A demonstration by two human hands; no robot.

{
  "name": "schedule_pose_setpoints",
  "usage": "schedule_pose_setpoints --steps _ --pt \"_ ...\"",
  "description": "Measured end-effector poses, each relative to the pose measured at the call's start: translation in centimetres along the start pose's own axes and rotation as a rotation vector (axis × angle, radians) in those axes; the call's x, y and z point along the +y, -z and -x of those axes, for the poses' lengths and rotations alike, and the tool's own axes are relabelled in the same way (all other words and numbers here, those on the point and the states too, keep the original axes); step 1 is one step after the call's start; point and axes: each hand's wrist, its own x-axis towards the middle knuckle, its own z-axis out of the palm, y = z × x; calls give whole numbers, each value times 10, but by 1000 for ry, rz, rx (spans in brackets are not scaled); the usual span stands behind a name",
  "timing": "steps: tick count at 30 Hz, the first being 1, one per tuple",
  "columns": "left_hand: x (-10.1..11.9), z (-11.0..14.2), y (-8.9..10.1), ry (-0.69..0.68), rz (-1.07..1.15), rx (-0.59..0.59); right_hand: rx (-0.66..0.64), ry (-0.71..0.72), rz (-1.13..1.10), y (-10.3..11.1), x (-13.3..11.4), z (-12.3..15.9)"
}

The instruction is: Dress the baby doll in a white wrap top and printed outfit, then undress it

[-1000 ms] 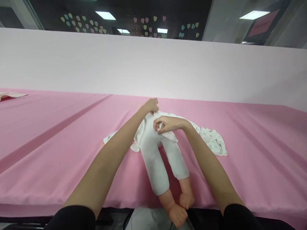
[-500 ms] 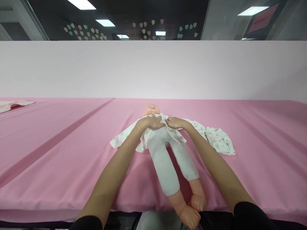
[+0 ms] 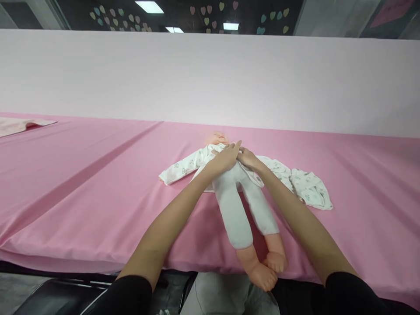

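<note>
Doll (image 3: pixel 234 180), centre of the frame, and I'm right at its chest: left hand (image 3: pixel 225 159) lying flat, fingers stretched out; right hand (image 3: pixel 248 158) just beside, fingers curled at the white top (image 3: pixel 197 160), whether pinching it I can't tell. Neither hand's nearer, it's under both! Long axis slants from head (image 3: pixel 217 138), above them, to feet (image 3: pixel 264 276), lower centre-right. Pink sign (image 3: pixel 392 12), upper right: lettering unreadable.

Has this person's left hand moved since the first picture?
Yes. Judged against the white wall, the left hand has drawn back, away from the wall, and is now over the upper body of the doll.
</note>
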Motion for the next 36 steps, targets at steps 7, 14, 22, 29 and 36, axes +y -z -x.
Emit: schedule_pose_setpoints --steps 7,14,22,29,36 --pt "28 10 1 103 -235 54 23 34 400 14 -15 13" --pt "13 19 26 309 -292 -106 22 52 344 32 -21 21" --pt "1 25 44 263 -237 -155 -35 47 326 31 -10 12" --pt "-7 16 40 -31 233 -58 -61 65 469 27 -19 15" --pt "-26 24 63 17 438 -368 -317 -13 248 44 -17 24"
